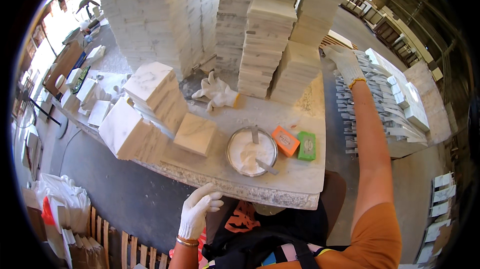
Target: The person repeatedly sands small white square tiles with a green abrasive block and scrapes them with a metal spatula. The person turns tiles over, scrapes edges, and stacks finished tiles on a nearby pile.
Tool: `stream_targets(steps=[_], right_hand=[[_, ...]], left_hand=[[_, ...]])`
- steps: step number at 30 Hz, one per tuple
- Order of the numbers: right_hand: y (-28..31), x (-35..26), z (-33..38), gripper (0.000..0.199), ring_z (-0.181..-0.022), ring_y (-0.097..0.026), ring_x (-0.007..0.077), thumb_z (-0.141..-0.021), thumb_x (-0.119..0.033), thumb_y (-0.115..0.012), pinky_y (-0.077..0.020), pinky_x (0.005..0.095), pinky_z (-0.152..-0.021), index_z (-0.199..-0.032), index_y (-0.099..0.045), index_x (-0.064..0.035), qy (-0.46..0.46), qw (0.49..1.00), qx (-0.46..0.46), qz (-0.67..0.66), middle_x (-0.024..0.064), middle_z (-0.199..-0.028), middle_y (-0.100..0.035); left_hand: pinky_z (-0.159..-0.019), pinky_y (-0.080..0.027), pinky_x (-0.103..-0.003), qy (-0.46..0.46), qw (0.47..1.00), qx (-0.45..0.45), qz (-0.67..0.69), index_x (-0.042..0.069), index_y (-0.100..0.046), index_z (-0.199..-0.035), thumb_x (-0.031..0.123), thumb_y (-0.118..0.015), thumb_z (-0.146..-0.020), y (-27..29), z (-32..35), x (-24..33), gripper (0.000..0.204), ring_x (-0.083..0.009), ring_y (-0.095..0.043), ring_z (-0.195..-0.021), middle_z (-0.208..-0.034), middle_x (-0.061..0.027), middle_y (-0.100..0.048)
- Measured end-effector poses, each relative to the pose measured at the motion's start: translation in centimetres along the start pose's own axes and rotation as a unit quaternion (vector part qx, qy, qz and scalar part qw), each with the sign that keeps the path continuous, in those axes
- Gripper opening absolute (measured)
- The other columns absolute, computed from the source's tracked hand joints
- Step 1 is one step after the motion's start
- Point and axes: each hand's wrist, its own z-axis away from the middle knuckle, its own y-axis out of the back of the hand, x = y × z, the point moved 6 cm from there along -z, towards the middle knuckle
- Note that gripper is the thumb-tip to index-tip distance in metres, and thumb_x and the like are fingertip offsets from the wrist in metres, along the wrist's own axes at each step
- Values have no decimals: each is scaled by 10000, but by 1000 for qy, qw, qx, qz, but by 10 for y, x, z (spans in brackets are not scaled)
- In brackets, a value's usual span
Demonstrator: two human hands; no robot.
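Apparently a reaching step: right hand (344, 63), upper right beside the strips (381, 111), grip unclear. Next likely calls for a firm pinch. Left hand (199, 211), lower centre: empty, loosely curled.

Person's left hand (198, 210), white-gloved, sits low in view, its fingers (215, 202) loosely bent and directed rightward; left forearm (183, 258) enters from the lower edge. Right arm (372, 159) extends far forward, nearly straight. Right hand (345, 62), likewise gloved, points leftward; finger closure indistinct.
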Motion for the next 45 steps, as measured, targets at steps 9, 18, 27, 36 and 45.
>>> stream_targets(steps=[9,18,27,36,45], right_hand=[[-48,-20,-8,791,-1163,-645,346,-827,-658,-644,-503,403,-983,-1379,-606,-93,212,953,43,211,164,-1280,-678],[-82,-47,4,846,-1405,-422,441,-736,-679,-692,-353,461,-1161,-1401,-618,-161,137,934,42,328,257,-1562,-404],[-92,-52,27,709,-1346,-505,420,-798,-627,-680,-419,460,-1101,-1335,-670,-163,142,943,100,283,255,-1514,-478],[-93,-23,2,793,-1375,-486,401,-810,-711,-615,-394,445,-1113,-1407,-619,-189,151,932,110,312,222,-1541,-464],[-73,-24,88,722,-1432,-424,369,-891,-549,-683,-329,447,-1166,-1446,-563,-103,219,930,136,262,242,-1533,-462]], left_hand=[[-816,-562,-327,-16,999,29,-20,-70,-515,-1410,224,-633,-978,10,-6,5,535,-256,-716,-928,-1163,-213,-700],[-836,-555,-306,-4,999,30,-24,-75,-515,-1414,197,-619,-987,9,-1,-5,517,-230,-708,-947,-1189,-210,-694],[-822,-551,-289,-7,999,38,-25,-45,-553,-1389,195,-628,-994,20,1,2,468,-195,-708,-975,-1193,-169,-710],[-931,-527,-361,-220,937,137,-233,-31,-559,-1386,301,-716,-926,20,-19,64,589,-254,-676,-1055,-1238,-150,-684],[-1082,-407,-515,-295,657,281,-635,-5,-355,-1513,520,-846,-697,-14,-99,83,1087,-432,-423,-1364,-1493,-252,-430]])
